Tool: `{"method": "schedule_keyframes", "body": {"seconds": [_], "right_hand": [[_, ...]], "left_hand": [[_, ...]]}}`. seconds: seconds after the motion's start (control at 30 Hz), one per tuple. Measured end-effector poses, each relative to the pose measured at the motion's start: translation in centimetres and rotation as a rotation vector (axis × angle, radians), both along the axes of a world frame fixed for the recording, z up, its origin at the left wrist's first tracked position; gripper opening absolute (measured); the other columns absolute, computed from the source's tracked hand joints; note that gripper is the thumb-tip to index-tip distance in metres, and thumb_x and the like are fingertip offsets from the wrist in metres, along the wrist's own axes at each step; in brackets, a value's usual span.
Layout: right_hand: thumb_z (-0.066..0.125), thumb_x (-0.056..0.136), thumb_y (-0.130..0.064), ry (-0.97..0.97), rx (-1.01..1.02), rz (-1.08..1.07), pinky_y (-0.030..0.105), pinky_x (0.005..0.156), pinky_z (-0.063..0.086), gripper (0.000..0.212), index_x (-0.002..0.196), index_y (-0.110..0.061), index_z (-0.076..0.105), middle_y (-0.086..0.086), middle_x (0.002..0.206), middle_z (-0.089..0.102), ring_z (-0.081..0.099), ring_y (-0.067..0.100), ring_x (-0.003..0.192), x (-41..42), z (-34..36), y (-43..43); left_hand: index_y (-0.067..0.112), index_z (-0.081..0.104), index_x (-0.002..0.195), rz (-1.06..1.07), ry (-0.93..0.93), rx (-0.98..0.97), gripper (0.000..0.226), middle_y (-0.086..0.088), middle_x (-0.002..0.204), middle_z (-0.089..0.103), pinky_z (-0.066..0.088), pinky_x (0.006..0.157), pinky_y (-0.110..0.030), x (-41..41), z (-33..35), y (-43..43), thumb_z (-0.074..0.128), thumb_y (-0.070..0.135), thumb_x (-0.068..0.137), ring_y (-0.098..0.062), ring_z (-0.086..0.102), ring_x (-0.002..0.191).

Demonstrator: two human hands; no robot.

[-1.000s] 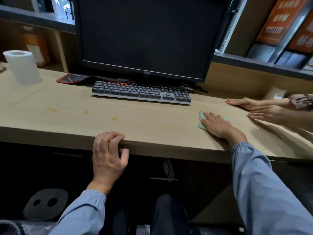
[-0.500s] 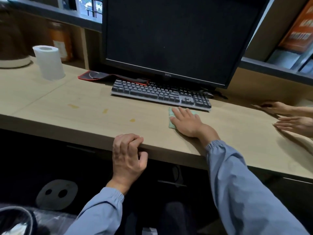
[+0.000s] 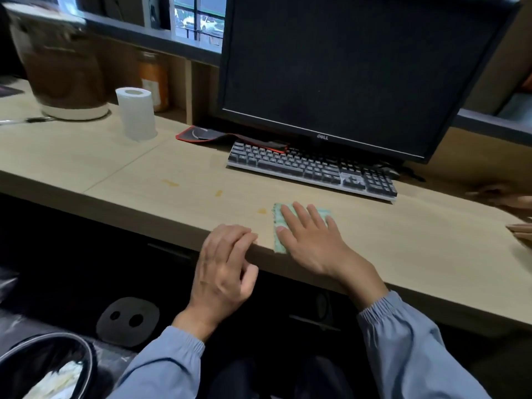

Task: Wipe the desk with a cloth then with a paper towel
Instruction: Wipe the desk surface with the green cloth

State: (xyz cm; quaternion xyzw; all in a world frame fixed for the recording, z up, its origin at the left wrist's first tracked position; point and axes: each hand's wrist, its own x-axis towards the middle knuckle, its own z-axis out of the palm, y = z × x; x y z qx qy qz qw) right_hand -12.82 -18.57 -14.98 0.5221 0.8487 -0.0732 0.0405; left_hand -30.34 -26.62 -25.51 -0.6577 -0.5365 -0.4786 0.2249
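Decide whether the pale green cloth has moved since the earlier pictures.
Yes: the pale green cloth slid left, from beyond the grey keyboard's right end to before its left half.

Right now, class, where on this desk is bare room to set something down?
Bare desk lies in front of the paper towel roll, and between the right hand and another person's hands. Crowded: keyboard under the monitor; left hand and cloth at the front edge.

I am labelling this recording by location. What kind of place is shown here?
Most likely an office or reception workstation: a Dell monitor and a keyboard sit on a long wooden desk, with shelving behind them.
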Motion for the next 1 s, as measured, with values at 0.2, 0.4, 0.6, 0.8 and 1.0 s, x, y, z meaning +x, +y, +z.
{"method": "schedule_keyframes", "body": {"seconds": [0.2, 0.4, 0.6, 0.8, 1.0], "right_hand": [[0.007, 0.104, -0.057, -0.003, -0.051, 0.007, 0.051, 0.124, -0.011, 0.062, 0.161, -0.038, -0.010, -0.007, 0.169, -0.018, -0.023, 0.020, 0.154, -0.4, 0.3, -0.5], [0.010, 0.105, -0.057, 0.003, -0.062, 0.010, 0.052, 0.124, -0.010, 0.064, 0.162, -0.036, -0.007, -0.006, 0.170, -0.015, -0.019, 0.021, 0.155, -3.8, 0.3, 2.9], [0.012, 0.105, -0.058, 0.010, -0.066, 0.039, 0.052, 0.124, -0.007, 0.063, 0.163, -0.037, -0.003, -0.007, 0.171, -0.010, -0.013, 0.019, 0.157, -6.0, 1.0, 7.1], [0.013, 0.103, -0.058, 0.042, -0.027, 0.007, 0.056, 0.123, -0.002, 0.065, 0.162, -0.036, 0.002, -0.004, 0.172, 0.000, -0.003, 0.023, 0.157, -8.3, 0.5, 9.2], [0.012, 0.104, -0.056, 0.041, -0.050, -0.036, 0.055, 0.123, -0.007, 0.063, 0.162, -0.036, -0.001, -0.005, 0.172, -0.006, -0.009, 0.022, 0.157, -9.1, 0.6, 9.3]], "left_hand": [[0.002, 0.065, 0.118, 0.200, -0.039, 0.025, 0.048, -0.017, 0.120, 0.063, 0.031, 0.122, -0.059, -3.9, -0.2, 1.1, 0.069, 0.002, 0.070, -0.034, 0.053, 0.122], [0.008, 0.060, 0.119, 0.196, -0.077, 0.055, 0.048, -0.015, 0.118, 0.065, 0.036, 0.120, -0.052, -4.6, -1.4, 2.4, 0.057, 0.005, 0.071, -0.037, 0.056, 0.115], [0.012, 0.056, 0.121, 0.136, -0.055, 0.117, 0.052, -0.005, 0.121, 0.054, 0.032, 0.120, -0.039, -5.4, -1.4, 3.0, 0.054, 0.007, 0.069, -0.032, 0.053, 0.112], [0.010, 0.055, 0.122, 0.134, -0.078, 0.123, 0.054, -0.007, 0.122, 0.054, 0.039, 0.116, -0.049, -4.9, -1.7, 3.1, 0.052, 0.005, 0.069, -0.033, 0.052, 0.113], [0.011, 0.054, 0.123, 0.150, -0.069, 0.122, 0.054, -0.007, 0.123, 0.053, 0.040, 0.113, -0.054, -4.9, -2.0, 3.3, 0.051, 0.006, 0.070, -0.033, 0.053, 0.114]]}}
